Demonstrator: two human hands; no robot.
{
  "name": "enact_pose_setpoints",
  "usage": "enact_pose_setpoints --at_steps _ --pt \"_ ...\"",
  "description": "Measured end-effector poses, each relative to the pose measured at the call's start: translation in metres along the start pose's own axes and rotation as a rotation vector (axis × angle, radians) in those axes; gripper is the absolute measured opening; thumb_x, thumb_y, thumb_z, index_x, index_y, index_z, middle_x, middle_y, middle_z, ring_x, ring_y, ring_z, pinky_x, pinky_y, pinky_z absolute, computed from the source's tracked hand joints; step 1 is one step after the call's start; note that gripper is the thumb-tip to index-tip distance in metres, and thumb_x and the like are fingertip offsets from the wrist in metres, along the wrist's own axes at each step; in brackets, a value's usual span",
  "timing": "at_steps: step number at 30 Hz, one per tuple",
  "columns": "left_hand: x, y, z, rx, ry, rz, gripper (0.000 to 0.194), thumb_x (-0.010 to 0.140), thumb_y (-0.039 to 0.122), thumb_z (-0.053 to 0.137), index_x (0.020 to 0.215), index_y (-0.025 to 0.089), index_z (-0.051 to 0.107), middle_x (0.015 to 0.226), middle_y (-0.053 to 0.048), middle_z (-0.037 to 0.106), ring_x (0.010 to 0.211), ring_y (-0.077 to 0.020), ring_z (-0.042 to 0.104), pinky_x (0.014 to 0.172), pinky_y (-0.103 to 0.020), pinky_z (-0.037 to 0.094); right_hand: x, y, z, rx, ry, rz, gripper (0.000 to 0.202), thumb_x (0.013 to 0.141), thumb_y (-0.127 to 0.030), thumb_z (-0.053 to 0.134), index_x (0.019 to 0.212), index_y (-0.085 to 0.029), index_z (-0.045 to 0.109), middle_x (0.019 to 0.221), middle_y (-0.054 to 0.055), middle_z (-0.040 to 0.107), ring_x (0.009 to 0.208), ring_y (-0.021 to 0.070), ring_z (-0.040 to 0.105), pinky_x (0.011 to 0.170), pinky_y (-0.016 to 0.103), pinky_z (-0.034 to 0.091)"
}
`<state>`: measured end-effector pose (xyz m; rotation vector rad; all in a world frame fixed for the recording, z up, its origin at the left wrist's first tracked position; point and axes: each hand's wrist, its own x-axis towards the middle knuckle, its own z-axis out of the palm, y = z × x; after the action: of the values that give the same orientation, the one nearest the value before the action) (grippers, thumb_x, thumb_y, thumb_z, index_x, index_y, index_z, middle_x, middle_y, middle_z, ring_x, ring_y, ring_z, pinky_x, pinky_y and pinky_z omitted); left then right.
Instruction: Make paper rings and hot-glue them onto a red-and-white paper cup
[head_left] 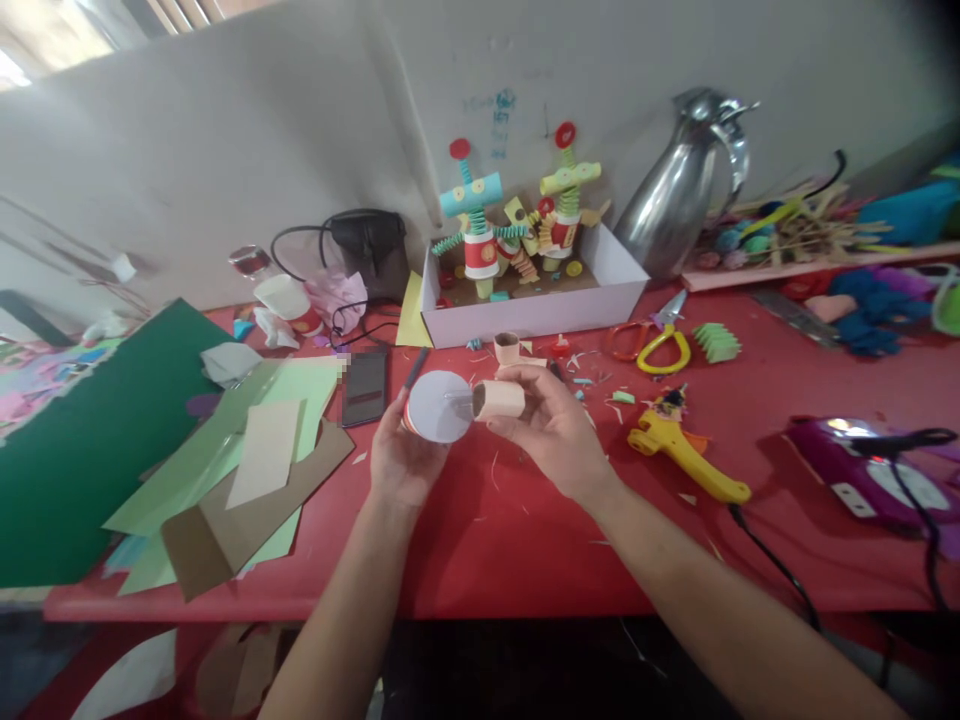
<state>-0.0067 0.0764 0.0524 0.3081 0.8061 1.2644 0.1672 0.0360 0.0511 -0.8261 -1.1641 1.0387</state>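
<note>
My left hand (409, 470) is wrapped round a paper cup (437, 408) whose pale round base faces up toward me. Between the thumb and fingers of my right hand (562, 435) is a short beige paper tube (501, 400), its open end pointing at the cup. The tube is close beside the cup's base; whether they touch I cannot tell. Just behind my right fingers stands another beige paper tube (508, 348). A yellow glue gun (690, 460) lies on the table to the right of my right hand.
Paper-cup figures (480, 245) stand in a white box (536, 312) at the back. Scissors (664, 345), a steel jug (671, 185) and a purple device (870, 470) are on the right. At left lie a phone (365, 388), green paper (202, 440) and cardboard (195, 550). Scraps litter the red table (495, 560).
</note>
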Motion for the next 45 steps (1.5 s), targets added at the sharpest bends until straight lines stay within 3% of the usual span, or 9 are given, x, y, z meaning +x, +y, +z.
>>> enact_pose_setpoints --at_steps 5,9,13,19,24,33,39,42,45 --pt "-0.003 0.003 0.0 -0.007 0.026 0.022 0.018 0.088 0.032 0.064 0.097 0.018 0.071 0.088 -0.003 0.077 0.08 -0.017 0.071 0.072 -0.028 0.059 -0.002 0.002 0.0 -0.05 -0.003 -0.011 0.039 0.078 -0.026 0.078 0.113 -0.028 0.06 0.109 0.004 0.071 0.097 0.0214 0.07 0.087 0.041 0.06" --pt "-0.007 0.0 0.003 0.073 0.023 0.106 0.017 0.087 0.032 0.067 0.091 0.016 0.071 0.086 -0.003 0.074 0.075 -0.0142 0.069 0.068 -0.024 0.055 -0.006 0.0 0.002 -0.328 0.001 -0.199 0.036 0.086 -0.027 0.075 0.119 -0.032 0.062 0.118 0.005 0.066 0.103 0.0219 0.067 0.087 0.041 0.06" --pt "-0.009 -0.008 0.002 0.214 -0.074 0.234 0.02 0.086 0.035 0.067 0.092 0.017 0.072 0.088 -0.001 0.07 0.074 -0.0118 0.065 0.064 -0.021 0.051 -0.009 -0.003 0.002 -0.641 0.002 -0.401 0.035 0.087 -0.029 0.075 0.12 -0.033 0.065 0.108 0.004 0.066 0.104 0.0216 0.064 0.092 0.04 0.057" --pt "-0.008 -0.013 0.0 0.277 -0.118 0.256 0.021 0.087 0.039 0.067 0.093 0.019 0.07 0.09 0.0 0.067 0.078 -0.0124 0.062 0.066 -0.022 0.05 -0.008 0.0 0.0 -0.694 0.0 -0.477 0.034 0.089 -0.03 0.072 0.122 -0.027 0.067 0.104 0.006 0.063 0.097 0.0199 0.064 0.088 0.036 0.056" --pt "-0.011 -0.012 0.005 0.274 -0.131 0.34 0.017 0.088 0.036 0.065 0.095 0.021 0.07 0.096 -0.002 0.066 0.084 -0.0135 0.062 0.072 -0.023 0.05 -0.008 -0.003 0.004 -0.533 0.0 -0.401 0.041 0.094 -0.028 0.065 0.135 -0.027 0.061 0.117 0.008 0.063 0.111 0.0201 0.062 0.096 0.037 0.054" --pt "-0.009 -0.012 0.002 0.288 -0.135 0.442 0.015 0.087 0.032 0.067 0.097 0.021 0.066 0.091 -0.002 0.064 0.081 -0.0141 0.06 0.073 -0.024 0.05 -0.013 -0.003 0.008 -0.384 0.062 -0.224 0.034 0.095 -0.021 0.062 0.125 -0.033 0.07 0.107 0.003 0.066 0.099 0.0154 0.064 0.088 0.032 0.056" --pt "-0.007 -0.01 -0.004 0.357 -0.13 0.476 0.018 0.087 0.036 0.068 0.1 0.024 0.066 0.093 -0.002 0.061 0.081 -0.0133 0.059 0.072 -0.023 0.049 -0.015 0.001 0.011 -0.341 0.059 -0.166 0.032 0.095 -0.025 0.062 0.125 -0.033 0.07 0.116 0.003 0.068 0.107 0.0169 0.066 0.092 0.033 0.057" --pt "-0.006 -0.003 -0.006 0.447 -0.106 0.537 0.025 0.084 0.038 0.072 0.105 0.027 0.065 0.091 0.0 0.059 0.076 -0.0115 0.056 0.069 -0.021 0.047 -0.014 0.008 0.01 -0.294 0.065 -0.081 0.031 0.095 -0.029 0.061 0.125 -0.029 0.069 0.127 0.004 0.068 0.116 0.0192 0.065 0.098 0.036 0.056" --pt "-0.007 0.011 -0.006 0.718 -0.04 0.706 0.034 0.082 0.039 0.073 0.113 0.028 0.066 0.095 -0.001 0.061 0.078 -0.0132 0.057 0.07 -0.024 0.047 -0.011 0.016 0.009 -0.372 -0.014 0.024 0.038 0.094 -0.034 0.062 0.131 -0.026 0.065 0.133 0.005 0.068 0.122 0.0225 0.064 0.104 0.042 0.053"
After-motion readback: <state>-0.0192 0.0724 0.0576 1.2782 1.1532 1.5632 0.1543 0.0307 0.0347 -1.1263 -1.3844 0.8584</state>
